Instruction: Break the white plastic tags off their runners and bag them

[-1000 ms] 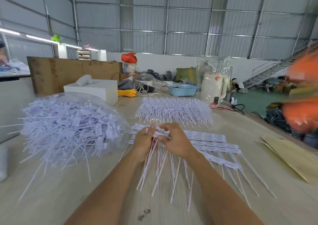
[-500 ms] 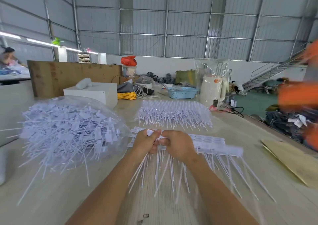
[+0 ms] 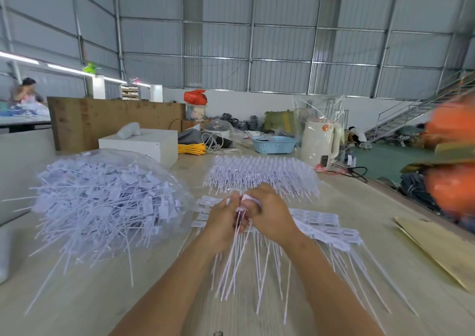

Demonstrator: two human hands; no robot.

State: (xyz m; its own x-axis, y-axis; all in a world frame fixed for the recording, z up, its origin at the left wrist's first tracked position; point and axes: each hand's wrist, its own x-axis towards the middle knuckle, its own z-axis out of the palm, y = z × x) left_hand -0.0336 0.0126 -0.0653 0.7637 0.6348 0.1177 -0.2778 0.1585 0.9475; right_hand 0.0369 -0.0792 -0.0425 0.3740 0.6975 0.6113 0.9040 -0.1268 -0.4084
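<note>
A strip of white plastic tags on their runner (image 3: 331, 229) lies across the wooden table in front of me, long thin tails pointing toward me. My left hand (image 3: 224, 220) grips a small bundle of broken-off tags (image 3: 237, 245) whose tails hang down. My right hand (image 3: 272, 213) pinches a tag head at the strip's left end, right against my left hand. A clear plastic bag (image 3: 102, 202) heaped with loose tags sits to the left. A second batch of tags on runners (image 3: 262, 173) lies farther back.
Behind stand a white box (image 3: 144, 144), yellow cable (image 3: 191, 148), a blue basket (image 3: 273, 145) and a cream kettle (image 3: 320, 141). Brown cardboard (image 3: 442, 248) lies at the right table edge. A blurred orange shape (image 3: 452, 161) is at far right. A person sits far left.
My hands have stayed together at the strip's left end while working the tags. The bundle of tails in my left hand now hangs more tightly gathered. The view has shifted slightly.
</note>
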